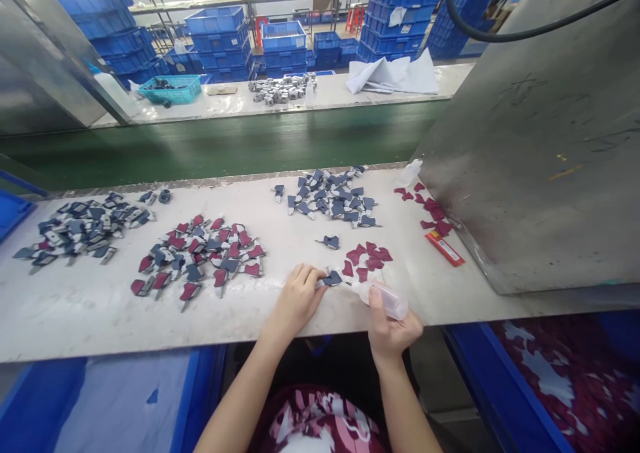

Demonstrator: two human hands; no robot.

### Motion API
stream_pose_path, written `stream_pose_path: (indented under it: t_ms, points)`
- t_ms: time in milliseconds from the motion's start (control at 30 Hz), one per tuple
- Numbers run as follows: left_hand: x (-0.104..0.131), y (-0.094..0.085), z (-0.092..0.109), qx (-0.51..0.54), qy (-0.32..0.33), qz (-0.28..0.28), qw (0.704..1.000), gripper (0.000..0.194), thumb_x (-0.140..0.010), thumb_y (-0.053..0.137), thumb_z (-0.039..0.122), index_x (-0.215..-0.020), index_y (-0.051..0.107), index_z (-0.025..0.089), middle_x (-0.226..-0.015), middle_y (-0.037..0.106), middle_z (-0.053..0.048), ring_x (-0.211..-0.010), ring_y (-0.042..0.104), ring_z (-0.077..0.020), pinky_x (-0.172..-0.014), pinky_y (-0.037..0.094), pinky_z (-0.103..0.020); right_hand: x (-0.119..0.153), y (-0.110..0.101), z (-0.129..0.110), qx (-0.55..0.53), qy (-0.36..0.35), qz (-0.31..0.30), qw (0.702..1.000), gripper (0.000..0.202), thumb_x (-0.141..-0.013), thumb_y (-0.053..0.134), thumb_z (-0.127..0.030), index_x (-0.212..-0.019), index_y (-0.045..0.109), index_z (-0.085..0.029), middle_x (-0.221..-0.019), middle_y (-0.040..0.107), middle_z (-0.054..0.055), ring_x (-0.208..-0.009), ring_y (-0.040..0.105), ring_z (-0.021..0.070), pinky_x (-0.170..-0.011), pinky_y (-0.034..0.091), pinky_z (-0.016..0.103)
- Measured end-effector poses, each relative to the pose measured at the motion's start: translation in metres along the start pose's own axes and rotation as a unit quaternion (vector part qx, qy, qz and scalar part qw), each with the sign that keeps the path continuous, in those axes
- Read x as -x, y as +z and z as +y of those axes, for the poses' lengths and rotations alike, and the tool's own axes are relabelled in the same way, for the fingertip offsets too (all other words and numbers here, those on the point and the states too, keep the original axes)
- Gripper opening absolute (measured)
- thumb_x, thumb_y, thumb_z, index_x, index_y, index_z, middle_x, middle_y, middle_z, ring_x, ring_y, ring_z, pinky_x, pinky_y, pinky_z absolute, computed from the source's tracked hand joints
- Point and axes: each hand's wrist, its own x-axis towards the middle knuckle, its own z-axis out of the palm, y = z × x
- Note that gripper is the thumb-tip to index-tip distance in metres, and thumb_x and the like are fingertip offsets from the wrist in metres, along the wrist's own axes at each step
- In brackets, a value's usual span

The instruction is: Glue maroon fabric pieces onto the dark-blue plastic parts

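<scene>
My left hand [299, 297] pinches a small dark blue and grey part [331, 278] near the table's front edge. In my right hand [393, 329] is a clear plastic squeeze bottle [391, 299], tilted so its thin nozzle points left at that part. Whether the tip touches the part, I cannot tell. Just beyond the nozzle lie several loose maroon pieces [374, 263]. Another dark blue part [330, 241] rests on its own behind my left hand. Farther back is a pile of dark blue and grey parts [330, 196].
To the left are a pile with maroon faces [200, 249] and a dark blue pile [85, 226]. A red packet [445, 249] lies beside the metal panel [545, 139]. Behind the table runs a green belt [240, 143]. A blue bin [500, 386] of maroon pieces stands below right.
</scene>
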Motion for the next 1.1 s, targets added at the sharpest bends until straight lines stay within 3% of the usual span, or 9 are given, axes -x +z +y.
stream_pose_path:
  t_ms: [133,400,867,1100]
  points:
    - [0.0,0.0,0.0,0.008,-0.002,0.0,1.0,0.01,-0.094,0.057,0.015,-0.104,0.056,0.019,-0.097,0.064,-0.008,-0.095,0.06,-0.026,-0.083,0.055,-0.041,0.001,0.001,-0.003,-0.025,0.031,-0.013,0.999,0.034,-0.084,0.071,-0.047,-0.082,0.076,-0.013,-0.078,0.078,0.011,-0.067,0.075,0.0267,-0.06,0.059,0.034]
    - [0.0,-0.002,0.0,0.02,-0.012,-0.005,1.0,0.007,-0.095,0.055,0.016,-0.101,0.056,0.02,-0.097,0.064,-0.007,-0.094,0.06,-0.0256,-0.083,0.055,-0.041,-0.002,0.01,-0.009,-0.062,0.057,-0.116,0.99,0.037,-0.08,0.074,-0.049,-0.086,0.078,-0.013,-0.078,0.078,0.011,-0.068,0.075,0.0263,-0.061,0.06,0.032]
    - [-0.002,-0.002,0.001,0.026,-0.009,0.003,1.0,0.006,-0.095,0.055,0.016,-0.099,0.056,0.02,-0.095,0.065,-0.007,-0.092,0.06,-0.0251,-0.081,0.055,-0.041,-0.002,0.009,-0.007,-0.043,0.05,-0.147,0.987,0.037,-0.082,0.072,-0.05,-0.087,0.078,-0.014,-0.08,0.079,0.011,-0.071,0.075,0.0267,-0.064,0.059,0.033]
    - [-0.001,-0.002,0.0,0.028,-0.009,0.002,1.0,0.009,-0.094,0.056,0.014,-0.102,0.056,0.019,-0.097,0.065,-0.008,-0.094,0.06,-0.0255,-0.082,0.055,-0.041,-0.003,0.004,-0.007,-0.037,0.058,-0.123,0.99,0.04,-0.082,0.071,-0.052,-0.083,0.077,-0.013,-0.076,0.078,0.011,-0.069,0.075,0.0271,-0.062,0.059,0.033]
